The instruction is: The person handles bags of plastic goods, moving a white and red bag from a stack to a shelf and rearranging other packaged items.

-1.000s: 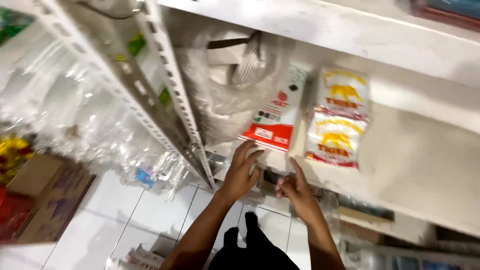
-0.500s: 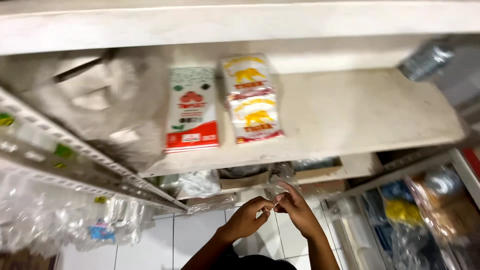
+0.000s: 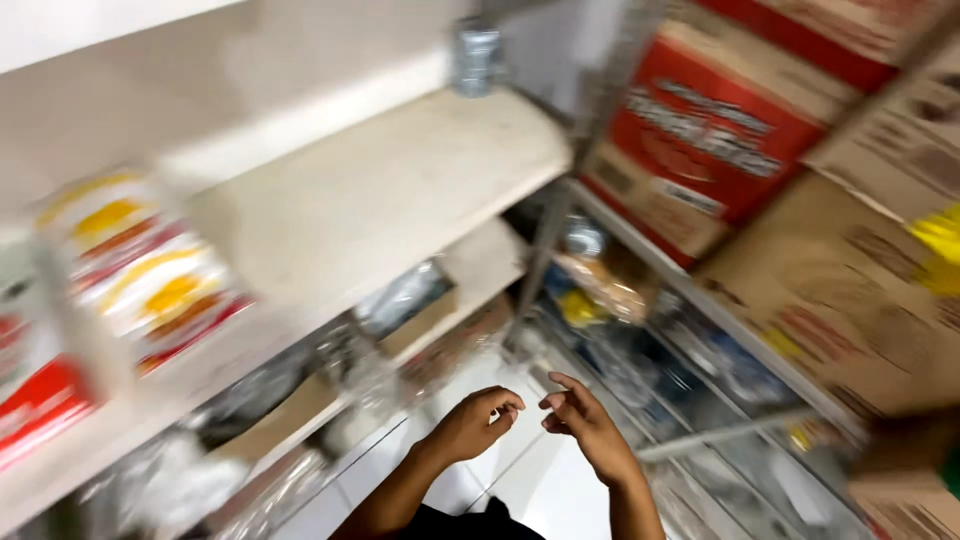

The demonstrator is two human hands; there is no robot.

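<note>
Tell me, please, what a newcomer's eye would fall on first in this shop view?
The red-and-tan cartons stacked at upper right stand out most. Next come the yellow-and-red packets lying at the left of the pale shelf. Low in the middle, the left hand and right hand meet fingertip to fingertip above the white floor.

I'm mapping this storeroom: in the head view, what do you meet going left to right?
Red and white packet → yellow and white packets on the pale wooden shelf → left hand → right hand → red and white cardboard box → brown cardboard boxes.
</note>
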